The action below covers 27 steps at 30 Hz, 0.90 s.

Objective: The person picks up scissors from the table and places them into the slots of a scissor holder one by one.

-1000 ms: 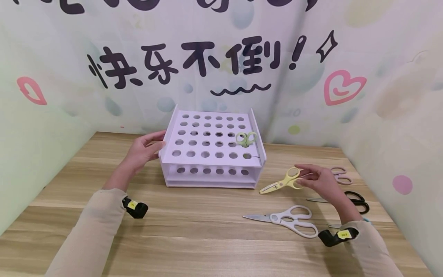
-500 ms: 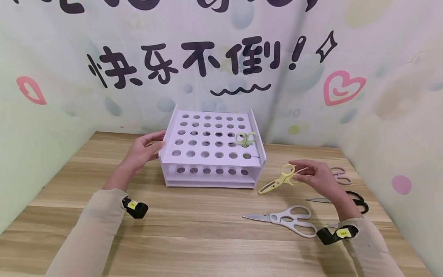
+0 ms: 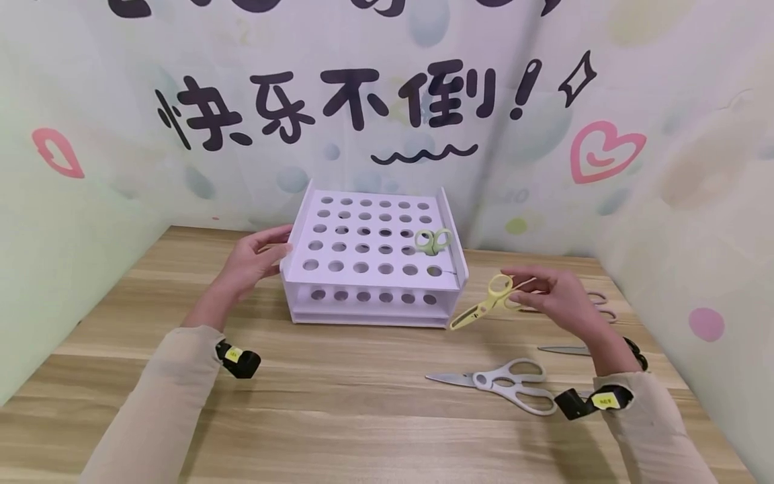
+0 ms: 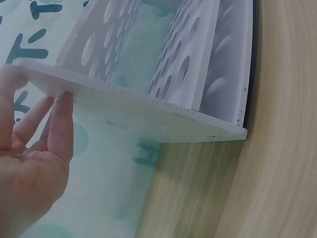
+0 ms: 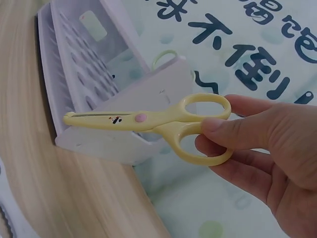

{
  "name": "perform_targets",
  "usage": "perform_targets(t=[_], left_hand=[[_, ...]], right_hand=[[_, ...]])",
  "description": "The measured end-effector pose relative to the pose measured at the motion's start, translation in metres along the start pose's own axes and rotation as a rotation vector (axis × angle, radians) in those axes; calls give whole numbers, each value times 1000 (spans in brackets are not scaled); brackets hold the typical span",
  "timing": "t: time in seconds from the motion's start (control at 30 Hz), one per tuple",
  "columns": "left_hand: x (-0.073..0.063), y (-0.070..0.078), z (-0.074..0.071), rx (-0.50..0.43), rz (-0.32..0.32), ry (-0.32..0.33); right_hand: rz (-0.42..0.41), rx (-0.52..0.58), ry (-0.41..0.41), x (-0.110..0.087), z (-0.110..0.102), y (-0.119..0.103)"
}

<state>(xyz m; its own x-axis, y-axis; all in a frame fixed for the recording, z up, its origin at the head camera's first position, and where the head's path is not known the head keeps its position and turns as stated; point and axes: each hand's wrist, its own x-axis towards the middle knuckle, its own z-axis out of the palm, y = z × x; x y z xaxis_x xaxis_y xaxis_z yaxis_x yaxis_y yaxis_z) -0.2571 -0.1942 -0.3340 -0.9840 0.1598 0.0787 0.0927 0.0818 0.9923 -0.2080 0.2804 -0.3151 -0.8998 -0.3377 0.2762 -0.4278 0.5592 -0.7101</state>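
Observation:
My right hand (image 3: 559,299) pinches the yellow scissors (image 5: 148,121) by the handle loops, thumb on one side and fingers on the other. Their closed blades, in a yellow cover, point left and down, near the rack's right front corner in the head view. The white rack (image 3: 365,282) has two tiers of round holes. At its left side, my left hand (image 3: 250,262) rests with extended fingers (image 4: 62,126) against the outer face of the side panel. Green-handled scissors (image 3: 433,240) stand in a hole at the rack's right edge, blades mostly hidden.
White-handled scissors (image 3: 508,383) lie on the wooden table (image 3: 338,417) in front of my right hand. Black-handled scissors (image 3: 565,349) and pinkish-handled scissors (image 3: 605,309) lie farther right, partly behind my right arm. A printed cloth (image 3: 363,148) hangs behind the rack.
My right hand has lifted the yellow scissors and moved them slightly left and up, tilting the blades more steeply downward. My left hand stays at the rack. The head view has shifted slightly.

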Motion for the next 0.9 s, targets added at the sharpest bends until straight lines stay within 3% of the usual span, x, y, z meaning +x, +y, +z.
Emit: perform_targets(t=[0.3, 0.9], left_hand=[[1, 1, 1, -10, -7, -2], [1, 2, 1, -1, -10, 9]], right_hand=[[-106, -42, -23, 6, -7, -23], [-224, -93, -22, 35, -10, -66]])
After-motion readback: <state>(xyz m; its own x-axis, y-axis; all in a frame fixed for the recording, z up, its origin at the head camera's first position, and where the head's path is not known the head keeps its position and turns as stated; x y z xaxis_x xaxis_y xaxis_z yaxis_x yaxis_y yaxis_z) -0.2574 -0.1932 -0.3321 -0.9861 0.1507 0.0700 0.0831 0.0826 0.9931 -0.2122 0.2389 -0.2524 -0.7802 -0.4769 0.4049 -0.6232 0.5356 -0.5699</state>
